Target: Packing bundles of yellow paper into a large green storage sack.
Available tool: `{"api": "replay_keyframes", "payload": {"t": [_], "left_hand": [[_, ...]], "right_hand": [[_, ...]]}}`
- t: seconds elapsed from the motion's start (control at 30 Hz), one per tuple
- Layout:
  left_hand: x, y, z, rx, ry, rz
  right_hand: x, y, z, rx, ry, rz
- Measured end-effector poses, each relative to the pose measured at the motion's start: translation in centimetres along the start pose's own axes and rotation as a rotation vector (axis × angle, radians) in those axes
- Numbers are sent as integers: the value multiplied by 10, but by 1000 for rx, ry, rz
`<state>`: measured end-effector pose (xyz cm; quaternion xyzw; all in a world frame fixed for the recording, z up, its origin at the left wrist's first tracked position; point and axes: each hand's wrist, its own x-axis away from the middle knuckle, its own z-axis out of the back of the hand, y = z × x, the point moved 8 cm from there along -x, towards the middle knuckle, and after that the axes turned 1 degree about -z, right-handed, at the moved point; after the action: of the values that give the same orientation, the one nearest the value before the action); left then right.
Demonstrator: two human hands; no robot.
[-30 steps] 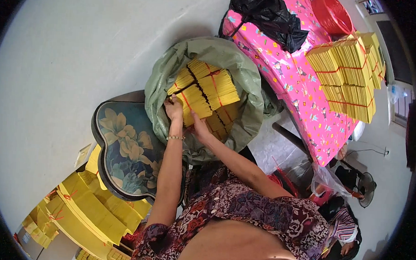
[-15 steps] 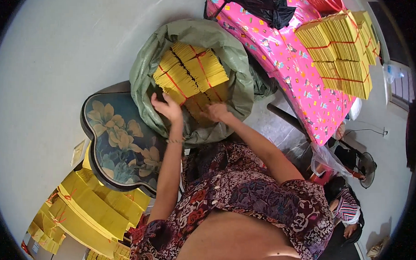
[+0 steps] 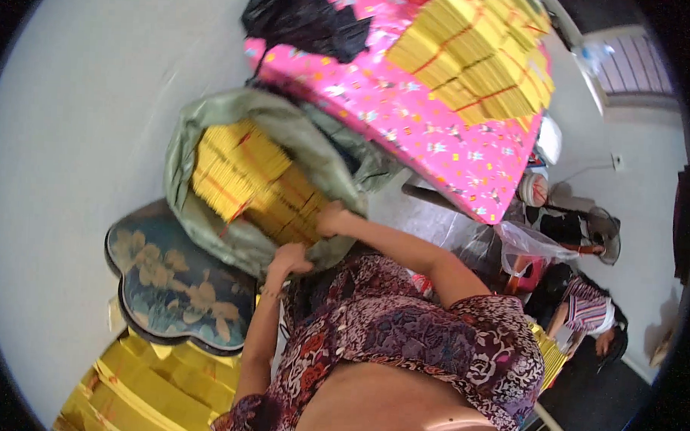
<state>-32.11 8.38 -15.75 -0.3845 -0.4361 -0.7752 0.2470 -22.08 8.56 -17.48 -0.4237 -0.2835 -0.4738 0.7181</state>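
Note:
A green woven sack (image 3: 212, 108) stands with its mouth rolled wide, holding bundles of yellow folded paper (image 3: 244, 162) tied with red string. Deeper and nearer to me lies a shaded part of the stack (image 3: 292, 206). My left hand (image 3: 289, 258) is at the sack's near rim, close to the paper's near edge, its fingers blurred and partly turned down. Just inside the right side of the mouth, my right hand (image 3: 332, 218) is against or close beside the stack, fingertips hidden. Whether either hand grips paper or sack cannot be made out.
A dark flower-patterned stool (image 3: 183, 278) stands left of the sack, above more yellow paper stacks (image 3: 157, 384). Beyond is a pink-covered table (image 3: 453, 158) bearing tied yellow bundles (image 3: 479, 61) and a black plastic bag (image 3: 306, 24). Another person (image 3: 589, 311) is at the right, near a fan (image 3: 604, 234).
The view has swung, shifting the sack and table leftward in the picture. My left hand has gone from spread beside the bundles to the near rim; my right hand has moved to the stack's right side.

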Motion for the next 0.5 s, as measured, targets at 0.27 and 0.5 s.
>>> {"api": "replay_keyframes", "payload": {"t": [0.27,0.5], "left_hand": [[36,63,94,447,473,-88],[-30,168,214,1046,895,-237]], "right_hand": [[162,61,74,-831,1074,174],[293,226,-5,-1278,1344,-330]]}}
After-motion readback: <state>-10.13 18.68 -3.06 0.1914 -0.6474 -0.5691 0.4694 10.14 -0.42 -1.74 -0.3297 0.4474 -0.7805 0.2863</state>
